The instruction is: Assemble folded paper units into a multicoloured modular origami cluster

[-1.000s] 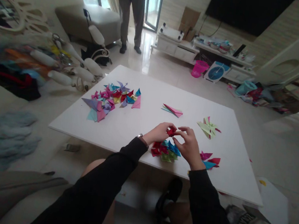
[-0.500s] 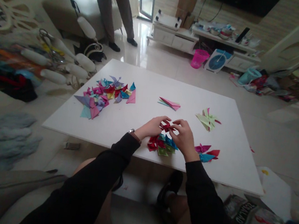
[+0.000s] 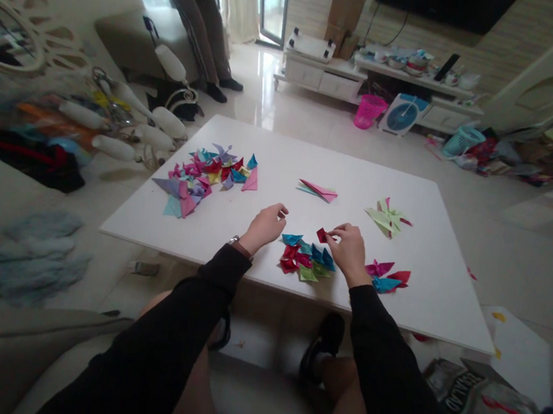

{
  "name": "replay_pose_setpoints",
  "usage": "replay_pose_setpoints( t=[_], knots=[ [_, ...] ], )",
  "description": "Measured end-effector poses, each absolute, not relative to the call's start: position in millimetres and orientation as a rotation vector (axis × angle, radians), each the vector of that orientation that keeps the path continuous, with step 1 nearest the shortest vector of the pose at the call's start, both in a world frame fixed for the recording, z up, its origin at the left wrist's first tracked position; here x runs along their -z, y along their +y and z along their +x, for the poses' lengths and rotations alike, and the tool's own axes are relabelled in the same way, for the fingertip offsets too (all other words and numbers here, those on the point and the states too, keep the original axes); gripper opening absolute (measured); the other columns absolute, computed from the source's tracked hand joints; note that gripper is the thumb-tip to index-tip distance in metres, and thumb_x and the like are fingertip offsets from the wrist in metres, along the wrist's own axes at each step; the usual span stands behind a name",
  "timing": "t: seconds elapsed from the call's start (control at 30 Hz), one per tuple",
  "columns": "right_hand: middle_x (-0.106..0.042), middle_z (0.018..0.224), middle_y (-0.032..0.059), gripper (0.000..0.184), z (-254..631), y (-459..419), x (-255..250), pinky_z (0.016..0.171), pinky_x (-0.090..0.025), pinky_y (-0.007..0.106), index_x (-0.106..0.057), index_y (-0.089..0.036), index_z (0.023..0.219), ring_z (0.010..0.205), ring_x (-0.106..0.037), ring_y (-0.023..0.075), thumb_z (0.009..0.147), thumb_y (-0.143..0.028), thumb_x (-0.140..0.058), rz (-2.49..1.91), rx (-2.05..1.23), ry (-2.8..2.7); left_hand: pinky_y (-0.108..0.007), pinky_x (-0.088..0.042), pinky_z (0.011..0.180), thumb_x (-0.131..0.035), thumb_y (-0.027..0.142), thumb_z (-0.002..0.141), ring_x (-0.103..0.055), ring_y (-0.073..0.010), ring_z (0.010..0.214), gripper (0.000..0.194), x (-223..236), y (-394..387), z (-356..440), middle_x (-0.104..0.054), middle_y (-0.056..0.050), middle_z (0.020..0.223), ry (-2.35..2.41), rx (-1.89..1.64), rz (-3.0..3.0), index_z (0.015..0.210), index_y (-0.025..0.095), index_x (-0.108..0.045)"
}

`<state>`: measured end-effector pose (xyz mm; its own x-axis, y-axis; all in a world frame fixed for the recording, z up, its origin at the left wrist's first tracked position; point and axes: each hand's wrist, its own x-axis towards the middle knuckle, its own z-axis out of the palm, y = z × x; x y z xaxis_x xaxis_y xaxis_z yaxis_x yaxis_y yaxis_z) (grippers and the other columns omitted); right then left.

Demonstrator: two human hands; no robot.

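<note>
Between the thumb and fingers of my right hand point(image 3: 350, 251) is a small dark red folded paper piece point(image 3: 321, 235), held just above the white table point(image 3: 272, 156). My left hand point(image 3: 265, 226) is apart from it, to the left, with fingers loosely bent and nothing in them. Below and between both hands lies a cluster of folded paper pieces point(image 3: 300, 260) in blue, red and green. Beside my right wrist sits a smaller group of magenta, blue and red folded papers point(image 3: 386, 284).
A large heap of colourful origami pieces point(image 3: 199, 181) covers the table's left part. Long folded pink and green papers point(image 3: 317, 190) lie mid-table, light green ones point(image 3: 387, 217) at right. A person point(image 3: 199, 16) stands beyond the table, near a lamp with white shades point(image 3: 170, 63).
My hands have come apart. The left hand let go of the red paper piece and moved left; the right one keeps it. The standing person has shifted, and a hand now shows.
</note>
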<state>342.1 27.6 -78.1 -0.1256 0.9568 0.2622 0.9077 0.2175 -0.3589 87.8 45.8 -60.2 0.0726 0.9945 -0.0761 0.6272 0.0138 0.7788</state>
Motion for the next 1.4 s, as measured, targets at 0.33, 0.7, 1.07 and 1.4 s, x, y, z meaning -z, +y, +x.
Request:
replay_pose_setpoints(
  t=[0.33,0.7,1.07,1.4],
  knots=[
    [-0.067,0.094,0.0088,0.015,325,58,100,0.077,-0.044,0.038,-0.08,-0.025,0.079,0.095,-0.053,0.026,0.088,-0.032,-0.07,-1.84,-0.191,-2.137,-0.034,-0.051,0.092,-0.055,0.015,0.085,-0.068,-0.0245,0.098,0.026,77,73,82,-0.074,-0.01,0.103,1.613,-0.588,1.672,0.104,0.016,-0.073],
    [-0.068,0.095,0.0092,0.013,316,55,110,0.075,-0.045,0.036,-0.08,-0.024,0.08,0.096,-0.054,0.0261,0.087,-0.03,-0.071,-1.833,-0.236,-2.287,-0.033,-0.051,0.089,-0.056,0.016,0.086,-0.068,-0.0244,0.094,0.025,67,74,76,-0.074,-0.011,0.102,1.577,-0.582,1.635,0.104,0.014,-0.074],
    [-0.069,0.111,0.012,0.026,318,44,98,0.089,-0.047,0.041,-0.077,-0.02,0.103,0.109,-0.056,0.0296,0.09,-0.021,-0.055,-1.909,-0.313,-2.254,-0.031,-0.051,0.088,-0.056,0.019,0.087,-0.069,-0.0242,0.099,0.026,59,57,75,-0.075,-0.011,0.106,1.599,-0.524,1.676,0.106,0.015,-0.073],
    [-0.06,0.142,0.007,0.051,318,42,105,0.094,-0.047,0.041,-0.067,-0.026,0.128,0.127,-0.05,0.0298,0.087,-0.007,-0.043,-1.942,-0.553,-2.426,-0.031,-0.051,0.091,-0.054,0.023,0.088,-0.069,-0.0225,0.102,0.029,61,52,94,-0.075,-0.01,0.11,1.566,-0.459,1.727,0.11,0.016,-0.071]
  ],
)
